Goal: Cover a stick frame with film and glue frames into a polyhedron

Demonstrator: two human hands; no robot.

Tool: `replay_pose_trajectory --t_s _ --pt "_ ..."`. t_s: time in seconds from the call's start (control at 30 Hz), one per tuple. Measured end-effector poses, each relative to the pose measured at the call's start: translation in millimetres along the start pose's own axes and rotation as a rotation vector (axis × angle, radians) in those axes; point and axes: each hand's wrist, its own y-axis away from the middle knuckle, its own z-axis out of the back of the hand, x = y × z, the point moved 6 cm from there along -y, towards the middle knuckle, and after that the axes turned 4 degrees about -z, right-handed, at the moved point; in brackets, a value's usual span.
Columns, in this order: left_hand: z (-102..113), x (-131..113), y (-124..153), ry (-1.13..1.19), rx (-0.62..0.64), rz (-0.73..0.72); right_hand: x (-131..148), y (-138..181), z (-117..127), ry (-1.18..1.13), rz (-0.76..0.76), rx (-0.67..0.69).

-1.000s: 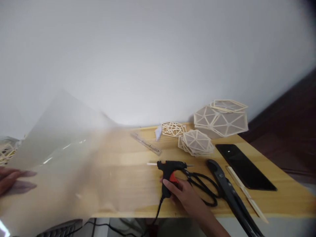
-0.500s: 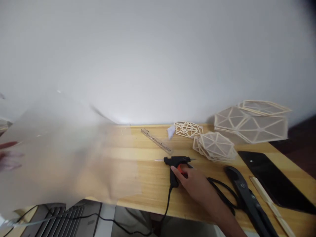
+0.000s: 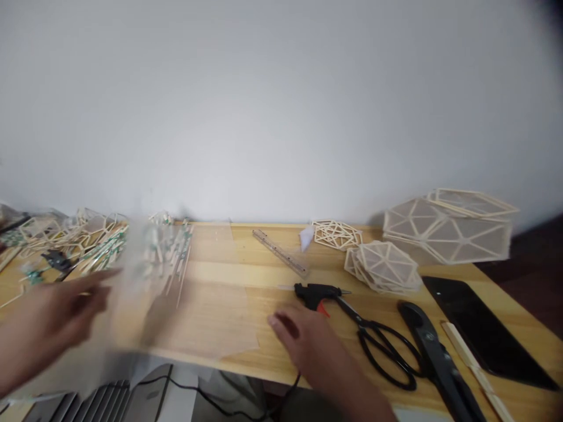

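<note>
Plastic sheet (image 3: 215,319), translucent, extends past the table's (image 3: 266,275) front edge at left. Left hand (image 3: 57,319): blurred at the sheet, fingers partly curled; grip cannot be determined. Right hand (image 3: 314,351): half open, hiding the glue gun's (image 3: 314,291) handle; hold cannot be determined. Bare wood separates sheet and ruler (image 3: 281,253).

Soft light fills the scene, glowing palest on the middle left of the wall (image 3: 229,123) and greying outward to a dark, smudged upper right corner, with a faint shadow on the wall beside the stacked panels (image 3: 466,240). Blur smears the left grip (image 3: 57,325) and, less strongly, the right grip (image 3: 312,346), and the translucent sheet (image 3: 211,319) turns hazy near the left one (its right edge almost melts into the counter (image 3: 264,272)). The ruler (image 3: 281,253) and scissors (image 3: 361,322) come out crisper, though the right side looks stretched.
</note>
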Motion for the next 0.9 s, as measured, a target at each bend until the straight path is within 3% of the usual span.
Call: replay_pose_trajectory --t_s 0.1,0.17,0.23,0.3,0.37,0.43,0.5,0.57,0.63,0.7,0.9 --pt "-85.8 -68.7 0.6 -0.122 0.167 -0.270 20.1 -11.6 -35.0 -0.044 0.085 0.002" --pt "-140.5 -108.5 2.2 -0.126 0.254 -0.361 27.4 -22.7 -47.0 -0.050 0.115 -0.020" --pt "-178.5 -136.8 2.4 -0.143 0.281 -0.397 29.9 -33.9 -48.5 -0.059 0.101 -0.058" --pt "-197.1 -149.7 1.5 -0.143 0.289 -0.408 28.8 -42.8 -44.3 -0.074 0.063 -0.077" --pt "-194.5 -150.3 0.6 -0.110 0.221 -0.529 25.9 -48.2 -39.0 -0.091 0.036 -0.076" --pt "-175.0 -128.9 -3.1 -0.071 0.038 -0.616 21.9 -50.7 -36.2 -0.084 0.035 -0.064" --pt "-149.3 -80.2 -11.3 -0.079 -0.221 -0.456 17.1 -51.8 -37.1 -0.064 0.035 -0.053" --pt "-135.8 -25.8 -15.8 -0.080 -0.323 -0.231 13.8 -52.7 -41.0 -0.054 0.032 -0.048" --pt "-140.6 11.4 -15.9 0.006 -0.190 -0.124 13.6 -53.7 -46.5 -0.086 0.030 -0.042" --pt "-145.6 27.3 -10.4 0.076 -0.096 -0.079 16.7 -54.6 -52.3 -0.128 0.034 -0.023" --pt "-141.3 25.9 -0.5 0.457 0.006 0.124 19.3 -56.1 -58.1 -0.180 0.021 -0.008"
